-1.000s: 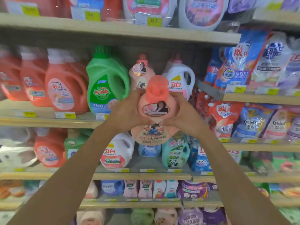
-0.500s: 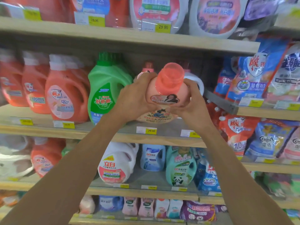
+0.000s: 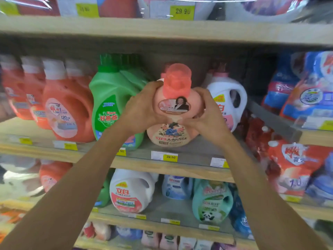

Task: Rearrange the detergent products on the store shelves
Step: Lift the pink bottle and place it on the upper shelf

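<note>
1. Head view, middle shelf point(image 3: 189, 170): wooden board with price tags along its near edge.
2. Peach detergent bottle point(image 3: 173, 136): stands between the green jug point(image 3: 111, 105) on the left and the white jug point(image 3: 227, 98) on the right, base at the board, tilted nearward. Probably full and heavy; stiff, smooth plastic, possibly slippery.
3. Left hand point(image 3: 142, 109), right hand point(image 3: 209, 114): fingers curled round the bottle's shoulders.
4. Cap point(image 3: 177, 80): poor hold; the shoulders serve better.

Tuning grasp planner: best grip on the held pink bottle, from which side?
Grip the pink bottle at the waist under its rounded shoulder, from the front, left hand and right hand on opposite flanks; green jug and white jug crowd its sides.
</note>
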The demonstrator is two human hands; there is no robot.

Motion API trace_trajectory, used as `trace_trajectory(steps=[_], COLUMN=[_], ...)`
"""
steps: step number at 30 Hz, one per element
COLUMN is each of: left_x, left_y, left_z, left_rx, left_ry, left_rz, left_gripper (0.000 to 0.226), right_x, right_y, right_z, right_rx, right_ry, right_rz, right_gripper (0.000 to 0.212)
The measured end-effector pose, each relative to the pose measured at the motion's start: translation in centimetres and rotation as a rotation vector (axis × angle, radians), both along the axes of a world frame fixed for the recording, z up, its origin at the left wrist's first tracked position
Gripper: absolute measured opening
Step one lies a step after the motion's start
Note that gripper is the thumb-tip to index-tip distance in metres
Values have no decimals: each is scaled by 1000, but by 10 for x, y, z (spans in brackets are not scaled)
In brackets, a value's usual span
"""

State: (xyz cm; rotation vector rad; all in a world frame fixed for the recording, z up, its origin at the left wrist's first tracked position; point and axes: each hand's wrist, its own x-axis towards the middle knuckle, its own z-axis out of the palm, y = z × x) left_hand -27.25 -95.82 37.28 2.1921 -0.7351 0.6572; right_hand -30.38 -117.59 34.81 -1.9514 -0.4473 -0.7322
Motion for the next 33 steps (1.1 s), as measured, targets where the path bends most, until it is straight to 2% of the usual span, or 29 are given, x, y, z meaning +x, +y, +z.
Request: trace_trajectory(steps=[4,13,22,26,33], left_x=[15,51,82,93,109], left_y=[5,7,8,6,7], left_z=[3,6,0,3,6], left_rx=[-18,-70,13,54,142], left_ry=[91,133,195,201,231], left_rz=[-59,-155,-225,-280,-279], left_gripper=[106,109,105,91,97], right_x=[10,37,61,67,75], right_y=[4,4,3,2,2], right_z=[1,7,-3,-3,-2], right_rx=[11,12,15,9,-14], right_ry=[36,103,190,214,258], right_rz=[6,20,13,17,33], right_gripper=[85,79,77,82,82])
